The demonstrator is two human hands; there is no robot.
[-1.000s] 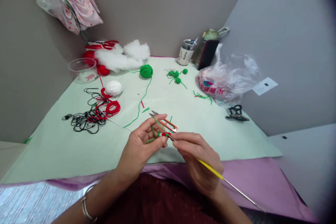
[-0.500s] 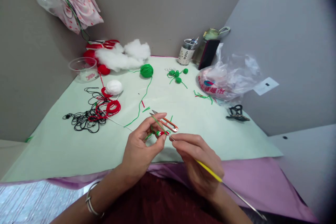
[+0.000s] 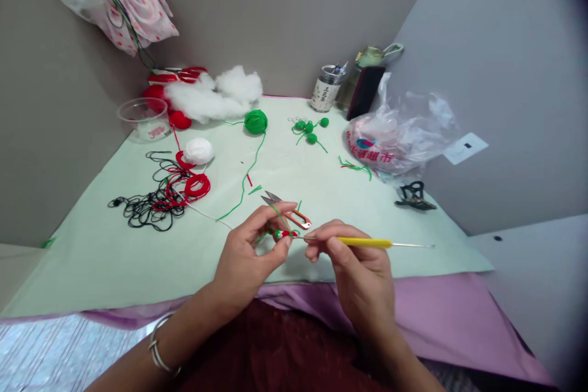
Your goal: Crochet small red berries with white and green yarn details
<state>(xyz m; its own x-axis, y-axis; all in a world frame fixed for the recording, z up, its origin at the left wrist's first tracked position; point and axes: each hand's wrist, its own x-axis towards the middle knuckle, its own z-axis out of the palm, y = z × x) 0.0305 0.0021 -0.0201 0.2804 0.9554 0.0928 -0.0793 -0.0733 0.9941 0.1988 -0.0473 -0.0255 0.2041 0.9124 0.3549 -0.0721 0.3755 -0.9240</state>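
Between thumb and fingers, my left hand (image 3: pixel 252 251) pinches a small crochet piece (image 3: pixel 286 234) in red, white and green. A strand of green yarn (image 3: pixel 277 213) runs up from the piece over my left index finger. My right hand (image 3: pixel 356 263) grips a crochet hook (image 3: pixel 367 242) by its yellow handle. The hook lies nearly level, its left tip meeting the piece; whether it is inside a stitch is too small to tell. Just beyond my left fingers lie orange-handled thread snips (image 3: pixel 294 215), partly hidden by them.
A green yarn ball (image 3: pixel 255 122), a white yarn ball (image 3: pixel 198 151) and tangled black cord (image 3: pixel 151 208) lie to the left. White stuffing (image 3: pixel 206 98) sits behind. Small green balls (image 3: pixel 311 138), a plastic bag (image 3: pixel 386 141) and a black hair clip (image 3: pixel 414 197) are on the right.
My right hand has turned, swinging the hook from a steep slant to nearly level. My left hand keeps its pinch on the crochet piece, almost in place.
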